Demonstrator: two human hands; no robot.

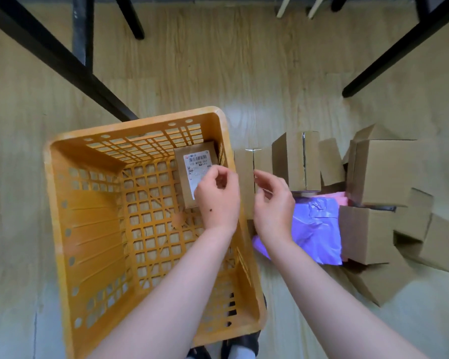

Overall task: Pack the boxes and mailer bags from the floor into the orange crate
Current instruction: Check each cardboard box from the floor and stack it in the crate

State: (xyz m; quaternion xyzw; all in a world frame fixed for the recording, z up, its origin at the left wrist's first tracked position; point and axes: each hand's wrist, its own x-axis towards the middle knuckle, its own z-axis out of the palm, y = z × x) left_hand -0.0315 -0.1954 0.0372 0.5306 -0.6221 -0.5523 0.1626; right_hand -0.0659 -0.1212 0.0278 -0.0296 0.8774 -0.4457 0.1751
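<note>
The orange crate (pixel 62 203) stands on the floor at the lower left. One brown box with a white shipping label (pixel 195 156) lies in its far right corner. My left hand (pixel 218 198) hovers over that box's near end, fingers loosely curled and holding nothing. My right hand (pixel 272 203) is just right of the crate's rim, fingers relaxed and empty, above a flat taped box (pixel 244 167). Right of it lie a purple mailer bag (pixel 316 229), a pink mailer bag (pixel 333 196) and several cardboard boxes, among them an upright one (pixel 296 159) and a large one (pixel 384 172).
Black table or chair legs (pixel 62 60) cross the wooden floor at the top left and another leg (pixel 399 50) at the top right. My shoes (pixel 241 343) show at the crate's near edge. The box pile reaches to the right edge of view.
</note>
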